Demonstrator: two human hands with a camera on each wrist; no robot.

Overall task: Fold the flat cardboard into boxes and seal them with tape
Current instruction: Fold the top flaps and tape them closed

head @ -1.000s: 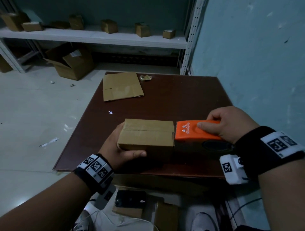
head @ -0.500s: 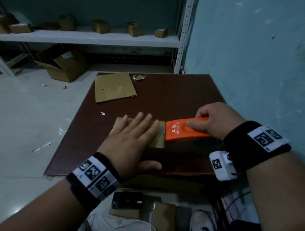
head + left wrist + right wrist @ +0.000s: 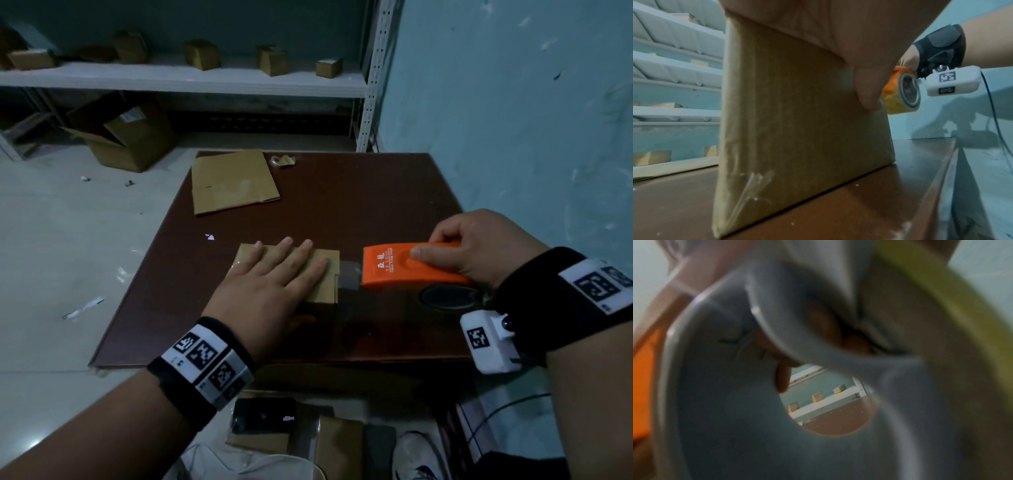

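Table (image 3: 359, 192), dark brown top, carries the work; folded box (image 3: 323, 284) stands near its front edge, roughly mid-width, with a flat cardboard sheet (image 3: 233, 181) at the far edge, left of centre, and a crumpled tape scrap (image 3: 282, 160) just beside that sheet. Left hand (image 3: 274, 291) lies palm-down on the box top, fingers (image 3: 301, 248) straight and slightly spread, thumb hanging down the near face in the left wrist view. Orange tape dispenser (image 3: 407, 263) sits just right of the box, off its right edge; right hand (image 3: 479, 250) is curled round it, index finger laid along the housing. A strip of clear tape (image 3: 349, 275) spans from the box's right edge to the dispenser mouth. Judged step: finishing the top seam and severing the tape. To do well: keep the left palm pressing so the box cannot slide, carry the strip down onto the right side face, tilt the dispenser so the toothed edge bites, then pull off sharply. Smooth the tail flat afterwards. Risk: slack tape wrinkling or folding onto itself.
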